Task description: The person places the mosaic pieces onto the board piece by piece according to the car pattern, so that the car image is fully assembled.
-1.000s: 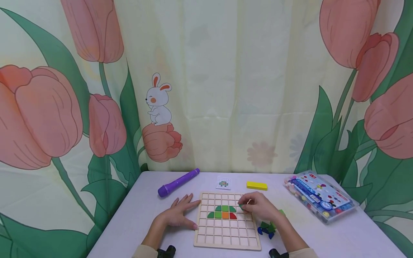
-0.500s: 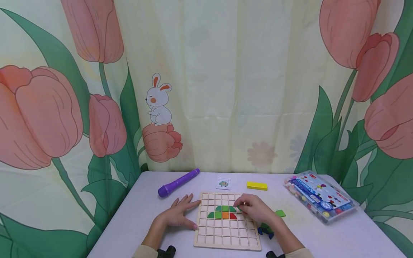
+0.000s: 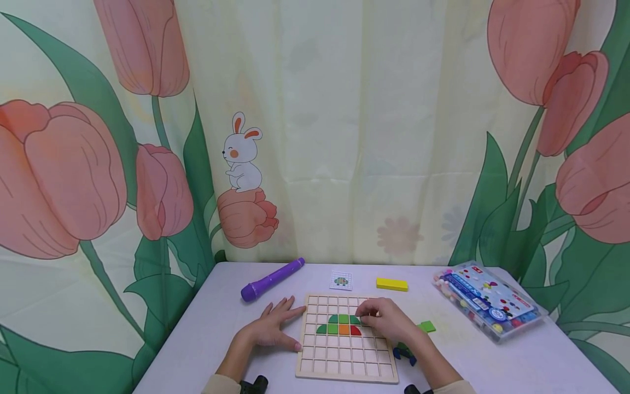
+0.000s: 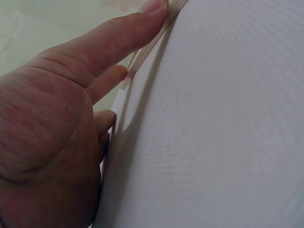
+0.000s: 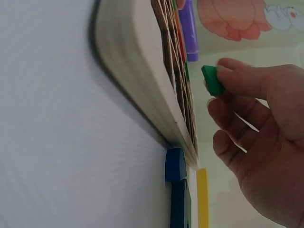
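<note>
Beige sleeves (image 3: 221, 384) enter at the near edge of the worktop (image 3: 206, 320), with a black device (image 3: 255, 384) at the left wrist and another at the right. The left hand (image 3: 270, 325) lies relaxed and spread, its thumb and a finger touching the left edge of a wooden grid board (image 3: 344, 355). Beside the board's right edge, blue pieces (image 3: 404, 354) lie close together next to a dark green piece (image 3: 403, 346), partly hidden by the right forearm. A bright green square (image 3: 427, 326) sits a little farther back. The right hand (image 3: 389, 317) pinches a small green piece (image 5: 213, 80) between thumb and finger, holding it above the board, just right of the filled cells. Those cells form two rows: green, light green and green above; green, light green, orange and red below. Beyond the board lie a purple microphone (image 3: 272, 279) at left, a small patterned card (image 3: 341, 280), a yellow block (image 3: 392, 284) and, at right, a clear plastic box (image 3: 492, 301) of colourful balls. Behind everything hangs a tulip-and-rabbit curtain (image 3: 320, 137).
</note>
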`<act>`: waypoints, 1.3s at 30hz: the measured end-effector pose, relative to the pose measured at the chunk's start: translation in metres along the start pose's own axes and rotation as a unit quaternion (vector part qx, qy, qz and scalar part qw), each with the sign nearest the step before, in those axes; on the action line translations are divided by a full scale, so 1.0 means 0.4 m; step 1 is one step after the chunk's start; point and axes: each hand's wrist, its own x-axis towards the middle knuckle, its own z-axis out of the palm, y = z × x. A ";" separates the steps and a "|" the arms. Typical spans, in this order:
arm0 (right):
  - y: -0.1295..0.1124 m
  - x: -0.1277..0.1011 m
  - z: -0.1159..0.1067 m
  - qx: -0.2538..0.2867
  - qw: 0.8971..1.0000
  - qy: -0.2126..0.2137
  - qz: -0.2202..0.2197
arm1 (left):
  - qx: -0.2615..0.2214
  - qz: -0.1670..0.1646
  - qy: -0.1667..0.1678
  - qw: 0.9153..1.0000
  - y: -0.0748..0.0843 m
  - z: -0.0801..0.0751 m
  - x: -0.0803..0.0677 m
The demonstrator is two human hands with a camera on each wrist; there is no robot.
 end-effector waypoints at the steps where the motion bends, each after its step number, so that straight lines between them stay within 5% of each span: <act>1: 0.001 0.000 -0.001 0.002 1.000 -0.006 0.000 | 0.000 0.000 0.000 1.000 -0.001 0.000 0.001; 16: -0.002 -0.007 -0.008 0.014 0.999 -0.035 0.026 | -0.002 0.000 -0.001 1.000 -0.007 0.000 0.001; 25: 0.007 -0.011 -0.015 0.005 0.999 -0.052 0.001 | 0.003 0.006 0.002 1.000 -0.006 0.000 0.000; 39: 0.005 -0.016 -0.013 0.004 0.999 -0.039 0.019 | -0.001 0.009 -0.001 1.000 -0.003 -0.003 0.000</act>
